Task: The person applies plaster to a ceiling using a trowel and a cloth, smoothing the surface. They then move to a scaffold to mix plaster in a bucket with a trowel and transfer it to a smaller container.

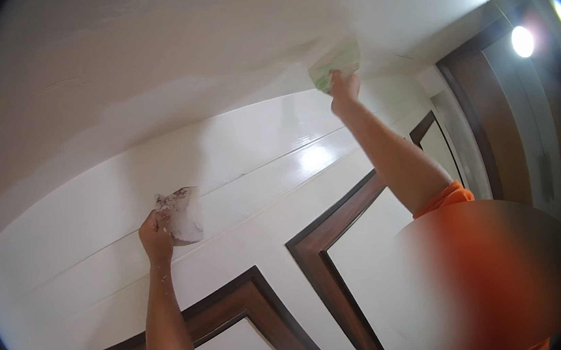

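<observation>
My left hand (155, 237), raised in front of the white wall, is closed around a putty spreader (187, 217) whose pale blade is smeared with whitish filler and reddish-brown marks. Higher up and to the right, my right hand (345, 88) grips a pale green putty spreader (342, 59), its blade up against the ceiling (164, 44). Around that blade the ceiling coat shows uneven darker and lighter patches. The fingers partly hide both spreaders' handle ends.
Below the ceiling runs a glossy white wall (237, 155) with long horizontal seams. Dark brown wooden frames (315, 246) line the wall lower down. A lit bulb (523, 41) hangs at the right, before tall brown panels (502, 107). A blurred orange-and-grey patch covers the lower right.
</observation>
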A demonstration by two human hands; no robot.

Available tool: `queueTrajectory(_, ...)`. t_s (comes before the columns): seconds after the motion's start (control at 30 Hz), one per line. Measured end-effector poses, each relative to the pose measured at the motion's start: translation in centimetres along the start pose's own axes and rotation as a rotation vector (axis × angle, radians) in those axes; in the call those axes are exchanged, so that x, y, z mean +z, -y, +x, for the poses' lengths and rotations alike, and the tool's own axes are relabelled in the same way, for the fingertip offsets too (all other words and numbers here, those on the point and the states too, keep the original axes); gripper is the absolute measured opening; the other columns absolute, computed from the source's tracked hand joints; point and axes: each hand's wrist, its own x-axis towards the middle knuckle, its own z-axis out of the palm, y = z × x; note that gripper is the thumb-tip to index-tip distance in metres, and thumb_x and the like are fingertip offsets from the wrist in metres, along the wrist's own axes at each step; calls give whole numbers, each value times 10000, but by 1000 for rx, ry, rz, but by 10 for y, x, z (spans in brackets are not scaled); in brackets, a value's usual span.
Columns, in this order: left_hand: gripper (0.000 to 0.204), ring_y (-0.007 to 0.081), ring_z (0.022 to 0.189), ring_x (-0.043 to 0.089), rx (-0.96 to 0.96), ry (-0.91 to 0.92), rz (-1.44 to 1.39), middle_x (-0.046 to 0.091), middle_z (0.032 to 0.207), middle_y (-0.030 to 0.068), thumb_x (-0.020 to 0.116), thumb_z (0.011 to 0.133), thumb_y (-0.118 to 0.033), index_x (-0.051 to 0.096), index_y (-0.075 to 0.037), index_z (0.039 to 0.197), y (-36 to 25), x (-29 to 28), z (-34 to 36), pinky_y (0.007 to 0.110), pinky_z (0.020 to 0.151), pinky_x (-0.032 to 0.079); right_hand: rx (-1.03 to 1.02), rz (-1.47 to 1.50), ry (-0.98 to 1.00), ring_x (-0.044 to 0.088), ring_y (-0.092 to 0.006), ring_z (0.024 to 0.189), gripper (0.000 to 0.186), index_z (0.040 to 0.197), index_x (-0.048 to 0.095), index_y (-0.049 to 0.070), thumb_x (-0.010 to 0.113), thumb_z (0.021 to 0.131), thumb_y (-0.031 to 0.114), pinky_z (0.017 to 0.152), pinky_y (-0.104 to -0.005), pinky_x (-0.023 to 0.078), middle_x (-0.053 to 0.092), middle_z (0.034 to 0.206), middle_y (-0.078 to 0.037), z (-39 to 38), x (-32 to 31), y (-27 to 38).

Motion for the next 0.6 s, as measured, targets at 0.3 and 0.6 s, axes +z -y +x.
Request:
queueTrajectory(0.3,342,167,583,386,-3,-3,54,480,600,95,636,981,-248,586,37,800,5,-12,2,340,572,377,-546,-188,351,626,-405,1045,469,1335,542,-30,633,883,53,916,-474,509,594,1194,-255,-220,61,121)
queueTrajectory(0.6,333,232,575,400,11,-21,16,528,626,143,633,976,-242,588,40,806,-2,-4,-1,367,587,395,-1060,-302,-120,540,-372,1184,662,1459,483,13,649,819,-8,944,-458,497,509,1364,-179,-206,83,163)
